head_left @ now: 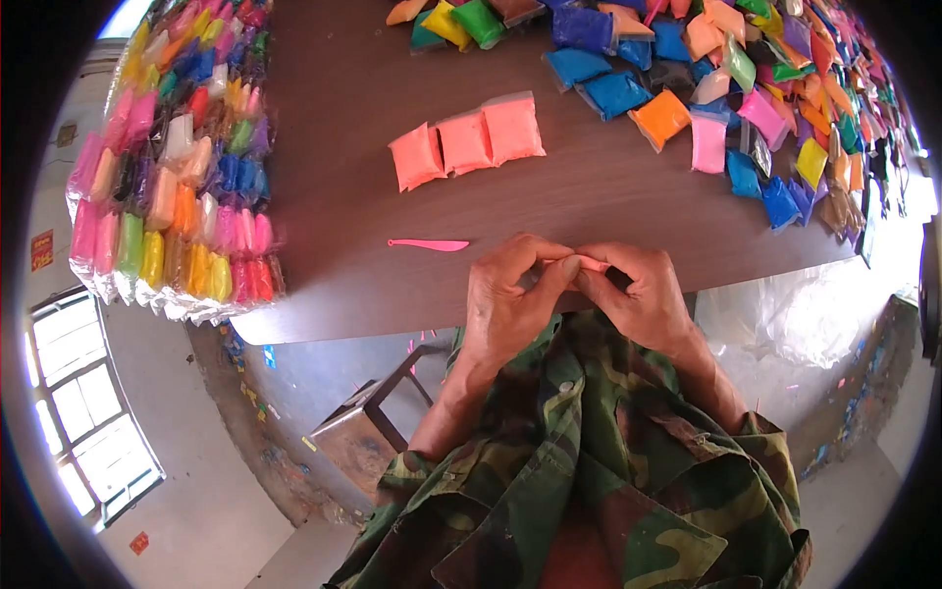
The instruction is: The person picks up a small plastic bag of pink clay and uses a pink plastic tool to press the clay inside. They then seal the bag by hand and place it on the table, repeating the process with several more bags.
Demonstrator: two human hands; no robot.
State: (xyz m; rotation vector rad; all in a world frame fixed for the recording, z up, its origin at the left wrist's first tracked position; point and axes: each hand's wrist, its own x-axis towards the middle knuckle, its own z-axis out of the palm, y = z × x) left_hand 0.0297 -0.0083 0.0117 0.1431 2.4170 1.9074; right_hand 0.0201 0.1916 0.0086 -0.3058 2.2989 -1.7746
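Both hands at the table's [324, 177] near edge: left hand [505, 294] and right hand [638, 294] pinch 1 small pink piece [592, 263] between fingertips. 3 salmon packets [466, 142] lined up beyond the hands; pink tool [429, 244] just left, untouched. Big loose pile [746, 88] further back, likely unprocessed.

Table [334, 196]: dark brown. Three packets [466, 142]: salmon-pink. Tool [429, 243]: pink. Piece [592, 263] betw. hands: pale pink. Loose packet pile [736, 88]: blue, orange, green, yellow, pink. Bundled packs [172, 167]: multicolour. Jacket [608, 471]: green/brown camo.
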